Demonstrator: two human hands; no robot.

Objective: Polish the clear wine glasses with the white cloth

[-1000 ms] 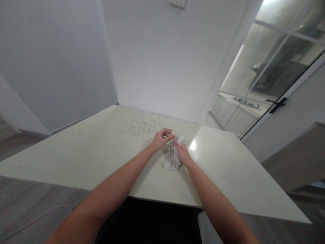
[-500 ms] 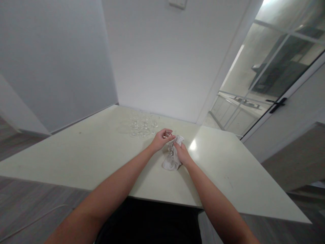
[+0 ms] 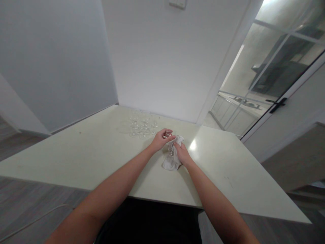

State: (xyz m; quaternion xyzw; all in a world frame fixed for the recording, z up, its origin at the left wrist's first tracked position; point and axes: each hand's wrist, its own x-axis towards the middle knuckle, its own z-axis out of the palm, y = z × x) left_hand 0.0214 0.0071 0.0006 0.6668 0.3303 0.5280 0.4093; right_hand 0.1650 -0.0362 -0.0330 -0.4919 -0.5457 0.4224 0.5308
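The left hand has its grip curled round the upper part of a clear stemmed glass, thumb toward the rim; the right hand has its grip closed on a white cloth, pressing it to the glass's side. From where I stand, the head view has that glass between the two hands, over the pale tabletop, with cloth bunched about its lower part. Just beyond the left hand, a cluster of clear glasses sits close together near the wall; I can't count them. Bare tabletop runs wide to both sides, and the near edge lies under the forearms, well apart from the cloth.
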